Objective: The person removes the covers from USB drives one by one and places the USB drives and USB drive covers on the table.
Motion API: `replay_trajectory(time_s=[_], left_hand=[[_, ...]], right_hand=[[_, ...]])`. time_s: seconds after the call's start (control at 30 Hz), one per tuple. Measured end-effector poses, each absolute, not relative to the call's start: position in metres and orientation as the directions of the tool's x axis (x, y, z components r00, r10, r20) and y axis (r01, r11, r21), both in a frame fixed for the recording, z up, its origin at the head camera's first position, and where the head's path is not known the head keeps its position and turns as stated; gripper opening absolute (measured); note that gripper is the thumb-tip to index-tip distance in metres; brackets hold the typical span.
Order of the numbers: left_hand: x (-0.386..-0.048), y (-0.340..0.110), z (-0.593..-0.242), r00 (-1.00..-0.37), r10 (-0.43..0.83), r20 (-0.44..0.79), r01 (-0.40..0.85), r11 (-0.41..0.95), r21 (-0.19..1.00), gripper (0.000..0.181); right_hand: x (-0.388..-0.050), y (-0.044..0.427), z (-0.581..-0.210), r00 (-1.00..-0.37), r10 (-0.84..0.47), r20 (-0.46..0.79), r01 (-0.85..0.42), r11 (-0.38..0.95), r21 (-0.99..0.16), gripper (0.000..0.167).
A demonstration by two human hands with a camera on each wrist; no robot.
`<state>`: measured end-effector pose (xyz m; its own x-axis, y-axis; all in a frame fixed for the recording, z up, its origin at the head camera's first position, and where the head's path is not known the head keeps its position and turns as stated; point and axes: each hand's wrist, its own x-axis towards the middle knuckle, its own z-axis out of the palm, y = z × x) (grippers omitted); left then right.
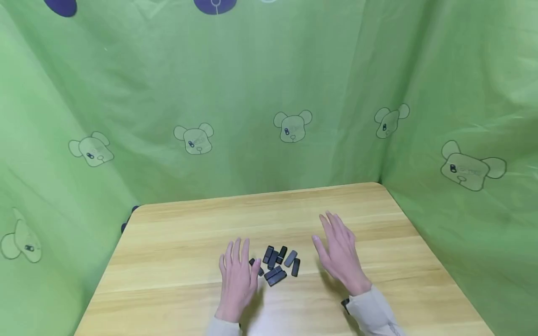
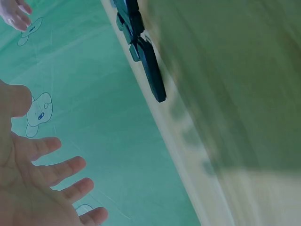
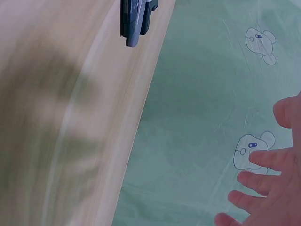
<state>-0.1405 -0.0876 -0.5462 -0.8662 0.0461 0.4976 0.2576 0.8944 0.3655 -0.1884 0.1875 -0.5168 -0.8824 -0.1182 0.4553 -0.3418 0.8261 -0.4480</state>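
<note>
Several small dark oblong pieces, like USB sticks in shape, lie in a loose cluster on the wooden table. Left of the cluster is my left hand, fingers spread and holding nothing; its thumb partly covers one black piece in the head view. To the right, my right hand hovers apart from the pieces with its fingers extended, also holding nothing. A greyer piece and a black one are nearest to it. Dark pieces also show in the left wrist view, and others in the right.
A green curtain with bear-head drawings hangs behind the table and along both sides. The table's rounded far right corner meets the curtain. Shadows of both hands fall on the wood.
</note>
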Motion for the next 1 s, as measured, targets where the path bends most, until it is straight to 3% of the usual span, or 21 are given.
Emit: replay_trajectory(time_s=[1.0], left_hand=[[-0.148, -0.087, -0.548, -0.867, 0.061, 0.494, 0.265, 0.897, 0.354, 0.053]], right_hand=[[-0.221, 0.14, -0.535, -0.935, -0.271, 0.231, -0.335, 0.887, -0.317, 0.055]])
